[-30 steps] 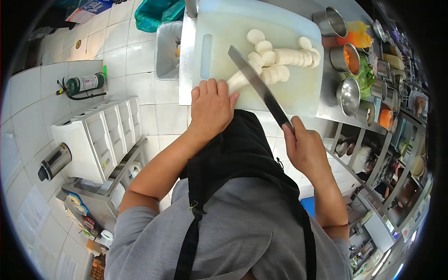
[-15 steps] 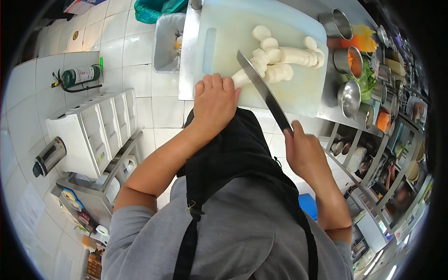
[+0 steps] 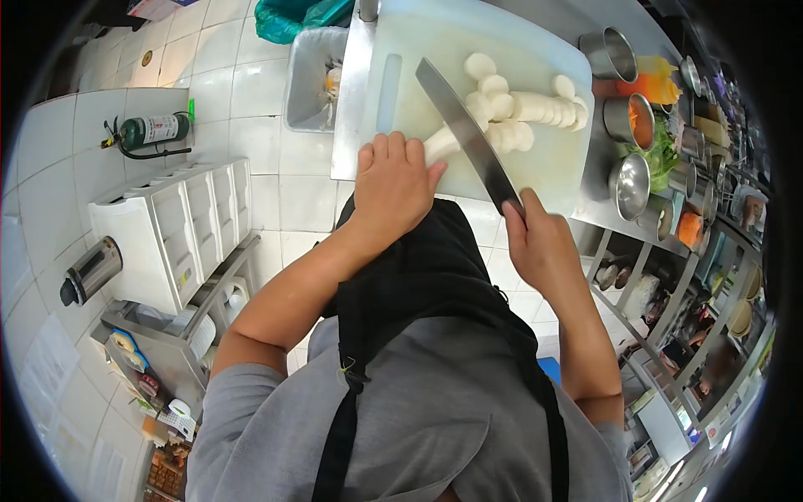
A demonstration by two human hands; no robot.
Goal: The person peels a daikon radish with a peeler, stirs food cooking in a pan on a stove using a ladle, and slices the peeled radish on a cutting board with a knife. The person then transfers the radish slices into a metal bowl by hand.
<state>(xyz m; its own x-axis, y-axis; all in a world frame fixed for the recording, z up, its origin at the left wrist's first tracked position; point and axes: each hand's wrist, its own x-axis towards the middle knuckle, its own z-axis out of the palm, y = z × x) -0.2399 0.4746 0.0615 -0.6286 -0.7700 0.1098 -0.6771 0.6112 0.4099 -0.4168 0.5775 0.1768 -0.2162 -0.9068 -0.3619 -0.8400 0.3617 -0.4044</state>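
Note:
On the white cutting board (image 3: 435, 33) lies a peeled white radish (image 3: 440, 145), its near end under the curled fingers of my left hand (image 3: 391, 186). My right hand (image 3: 540, 244) is closed around the handle of a long kitchen knife (image 3: 468, 134). The blade lies across the radish, slanting away to the left, and its tip reaches over bare board. Beyond the blade are overlapping round radish slices (image 3: 510, 135) and a longer row of slices (image 3: 542, 107). Whether the edge is in the radish I cannot tell.
Steel bowls (image 3: 630, 186) and orange-topped squeeze bottles (image 3: 651, 88) stand right of the board, beside leafy greens (image 3: 662, 155). A grey bin (image 3: 305, 92) stands left of the counter. White drawers (image 3: 180, 234) and a fire extinguisher (image 3: 155, 130) are farther left.
The knife has slid forward and a little left across the radish, its tip now farther over the board. My left hand keeps its hold. The whole view has shifted slightly.

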